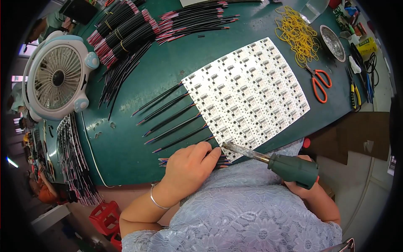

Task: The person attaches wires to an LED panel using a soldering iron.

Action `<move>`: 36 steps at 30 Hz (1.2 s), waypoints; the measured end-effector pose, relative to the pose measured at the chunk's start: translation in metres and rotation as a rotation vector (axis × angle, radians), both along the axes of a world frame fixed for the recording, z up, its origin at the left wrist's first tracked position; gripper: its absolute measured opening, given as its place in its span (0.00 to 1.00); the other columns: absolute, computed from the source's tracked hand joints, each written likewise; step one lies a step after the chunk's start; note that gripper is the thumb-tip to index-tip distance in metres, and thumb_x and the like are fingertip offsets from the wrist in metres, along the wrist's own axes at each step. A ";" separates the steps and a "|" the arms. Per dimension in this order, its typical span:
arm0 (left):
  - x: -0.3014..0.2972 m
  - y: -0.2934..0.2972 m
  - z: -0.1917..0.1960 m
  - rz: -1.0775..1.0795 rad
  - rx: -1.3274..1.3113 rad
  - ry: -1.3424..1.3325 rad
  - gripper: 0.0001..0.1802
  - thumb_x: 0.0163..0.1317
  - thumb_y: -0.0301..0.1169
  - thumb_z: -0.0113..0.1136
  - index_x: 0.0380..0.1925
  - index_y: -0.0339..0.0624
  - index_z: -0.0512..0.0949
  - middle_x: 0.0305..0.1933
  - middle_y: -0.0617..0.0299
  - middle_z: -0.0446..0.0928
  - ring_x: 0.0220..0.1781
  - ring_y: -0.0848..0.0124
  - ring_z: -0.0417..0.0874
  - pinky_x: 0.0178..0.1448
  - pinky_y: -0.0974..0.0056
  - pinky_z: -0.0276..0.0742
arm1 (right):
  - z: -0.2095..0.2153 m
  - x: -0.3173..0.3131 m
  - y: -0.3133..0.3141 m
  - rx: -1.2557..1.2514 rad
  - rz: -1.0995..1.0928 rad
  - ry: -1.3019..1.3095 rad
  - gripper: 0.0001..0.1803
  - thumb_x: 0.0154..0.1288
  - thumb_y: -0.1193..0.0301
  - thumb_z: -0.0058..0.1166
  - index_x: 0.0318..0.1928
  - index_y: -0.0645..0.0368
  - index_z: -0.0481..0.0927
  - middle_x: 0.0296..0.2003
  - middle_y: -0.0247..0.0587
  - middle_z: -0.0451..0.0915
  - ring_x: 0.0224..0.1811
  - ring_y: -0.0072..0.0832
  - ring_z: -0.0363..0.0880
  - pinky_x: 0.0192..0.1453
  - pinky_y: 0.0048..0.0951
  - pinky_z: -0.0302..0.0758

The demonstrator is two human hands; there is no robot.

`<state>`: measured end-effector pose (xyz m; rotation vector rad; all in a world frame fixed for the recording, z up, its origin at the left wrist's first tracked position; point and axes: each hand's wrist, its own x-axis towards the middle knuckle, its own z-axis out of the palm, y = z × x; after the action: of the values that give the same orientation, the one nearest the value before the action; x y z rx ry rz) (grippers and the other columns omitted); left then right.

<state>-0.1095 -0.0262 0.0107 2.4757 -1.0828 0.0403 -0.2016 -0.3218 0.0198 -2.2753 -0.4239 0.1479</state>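
Note:
My left hand (pixel 191 166) presses its fingers down on a small bunch of black wires (pixel 222 161) at the near edge of a white panel of small circuit boards (pixel 252 94). My right hand (pixel 308 187) grips a green-handled soldering iron (pixel 289 166); its metal tip points left and meets the panel's near corner, just beside my left fingertips. Several black wires (pixel 172 119) with coloured ends stick out in a row from the panel's left edge across the green table (pixel 126 151).
Bundles of black wires (pixel 121 35) lie at the back left. A white desk fan (pixel 56 77) stands at the left edge. Yellow rubber bands (pixel 298 33), orange scissors (pixel 320 84), a metal dish (pixel 332 42) and hand tools sit at the right.

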 end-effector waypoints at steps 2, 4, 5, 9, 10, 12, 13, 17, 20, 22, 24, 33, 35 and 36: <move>0.000 0.000 0.001 0.001 0.009 0.005 0.13 0.42 0.24 0.60 0.32 0.42 0.79 0.29 0.63 0.73 0.25 0.69 0.76 0.25 0.68 0.72 | -0.001 0.000 0.000 -0.003 0.002 0.003 0.16 0.45 0.71 0.60 0.40 0.54 0.81 0.39 0.37 0.81 0.41 0.37 0.78 0.50 0.35 0.71; 0.001 -0.001 0.002 0.002 0.019 0.010 0.13 0.42 0.24 0.59 0.32 0.42 0.79 0.29 0.63 0.72 0.24 0.70 0.76 0.25 0.68 0.72 | -0.001 0.000 0.000 -0.006 0.005 0.007 0.16 0.46 0.71 0.60 0.40 0.54 0.81 0.39 0.37 0.81 0.41 0.37 0.78 0.50 0.35 0.71; 0.001 -0.001 0.003 0.000 0.026 0.012 0.13 0.43 0.24 0.59 0.32 0.42 0.79 0.29 0.63 0.72 0.24 0.70 0.76 0.24 0.68 0.72 | -0.001 0.000 0.000 0.013 0.000 0.005 0.15 0.46 0.71 0.59 0.39 0.55 0.81 0.39 0.38 0.81 0.41 0.38 0.78 0.49 0.35 0.71; 0.001 -0.002 0.004 -0.006 0.037 0.011 0.12 0.43 0.24 0.59 0.32 0.42 0.79 0.29 0.64 0.72 0.24 0.70 0.76 0.24 0.68 0.72 | -0.004 -0.001 -0.001 0.229 -0.097 0.092 0.11 0.57 0.69 0.54 0.38 0.63 0.77 0.33 0.40 0.80 0.25 0.27 0.78 0.36 0.28 0.72; 0.001 -0.002 0.005 -0.006 0.039 0.011 0.12 0.43 0.24 0.59 0.32 0.42 0.79 0.29 0.64 0.72 0.24 0.70 0.76 0.24 0.68 0.72 | -0.006 -0.003 -0.002 0.230 -0.096 0.091 0.11 0.57 0.69 0.54 0.38 0.63 0.77 0.33 0.40 0.80 0.25 0.27 0.78 0.36 0.28 0.72; 0.001 -0.002 0.005 -0.004 0.038 0.007 0.12 0.44 0.24 0.59 0.32 0.42 0.79 0.28 0.64 0.72 0.24 0.70 0.76 0.24 0.68 0.72 | -0.010 -0.009 -0.006 0.373 -0.141 0.087 0.16 0.60 0.67 0.52 0.42 0.67 0.71 0.33 0.44 0.78 0.21 0.24 0.76 0.30 0.25 0.73; 0.001 -0.001 0.005 -0.006 0.037 0.007 0.12 0.44 0.24 0.59 0.32 0.42 0.79 0.28 0.64 0.72 0.24 0.70 0.76 0.24 0.68 0.72 | -0.009 -0.012 -0.007 0.371 -0.143 0.087 0.16 0.60 0.67 0.52 0.42 0.67 0.71 0.33 0.44 0.78 0.21 0.24 0.76 0.30 0.25 0.73; 0.000 -0.003 0.006 -0.007 0.047 0.015 0.13 0.44 0.24 0.59 0.33 0.42 0.79 0.31 0.62 0.72 0.25 0.69 0.76 0.25 0.67 0.72 | -0.001 -0.013 0.001 0.346 -0.241 0.151 0.13 0.55 0.71 0.53 0.40 0.64 0.73 0.30 0.42 0.78 0.21 0.25 0.77 0.30 0.26 0.73; -0.003 -0.006 0.010 0.029 -0.001 0.038 0.14 0.42 0.23 0.60 0.34 0.42 0.78 0.32 0.61 0.72 0.25 0.67 0.76 0.25 0.66 0.72 | 0.003 -0.013 0.003 0.441 -0.322 0.140 0.08 0.50 0.76 0.54 0.34 0.60 0.80 0.24 0.35 0.80 0.21 0.24 0.78 0.31 0.25 0.73; -0.005 -0.006 0.009 0.057 -0.048 0.062 0.15 0.42 0.23 0.61 0.35 0.42 0.78 0.33 0.60 0.72 0.25 0.67 0.76 0.25 0.65 0.72 | 0.001 -0.017 -0.002 0.463 -0.327 0.129 0.09 0.50 0.76 0.53 0.34 0.60 0.80 0.25 0.34 0.80 0.21 0.25 0.79 0.31 0.25 0.73; -0.008 -0.004 0.006 0.065 -0.086 0.099 0.16 0.41 0.23 0.62 0.35 0.43 0.77 0.31 0.60 0.72 0.24 0.66 0.76 0.23 0.64 0.72 | -0.001 -0.024 -0.010 0.412 -0.275 0.193 0.10 0.49 0.75 0.53 0.35 0.60 0.80 0.26 0.36 0.81 0.20 0.25 0.78 0.31 0.26 0.74; -0.016 -0.002 0.001 0.015 0.002 0.027 0.14 0.41 0.24 0.61 0.32 0.45 0.80 0.22 0.64 0.66 0.18 0.70 0.71 0.18 0.67 0.66 | 0.006 -0.022 -0.010 0.052 -0.061 -0.030 0.15 0.44 0.73 0.57 0.38 0.56 0.81 0.38 0.38 0.81 0.37 0.37 0.77 0.44 0.34 0.71; -0.016 -0.001 -0.001 -0.001 0.003 0.013 0.13 0.43 0.26 0.60 0.34 0.45 0.79 0.22 0.64 0.63 0.19 0.72 0.71 0.19 0.68 0.66 | 0.006 -0.023 -0.010 0.034 -0.059 -0.036 0.16 0.44 0.73 0.58 0.38 0.55 0.82 0.39 0.39 0.81 0.39 0.37 0.77 0.44 0.34 0.71; -0.017 0.000 -0.003 -0.012 0.006 -0.001 0.13 0.46 0.28 0.58 0.36 0.45 0.78 0.23 0.65 0.60 0.19 0.74 0.70 0.19 0.69 0.65 | 0.004 -0.023 -0.009 0.019 -0.053 -0.042 0.17 0.43 0.73 0.58 0.39 0.55 0.82 0.40 0.39 0.81 0.40 0.37 0.77 0.44 0.34 0.71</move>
<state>-0.1268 -0.0262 0.0081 2.4751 -1.0992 0.0344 -0.2241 -0.3312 0.0240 -2.2720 -0.3848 0.0697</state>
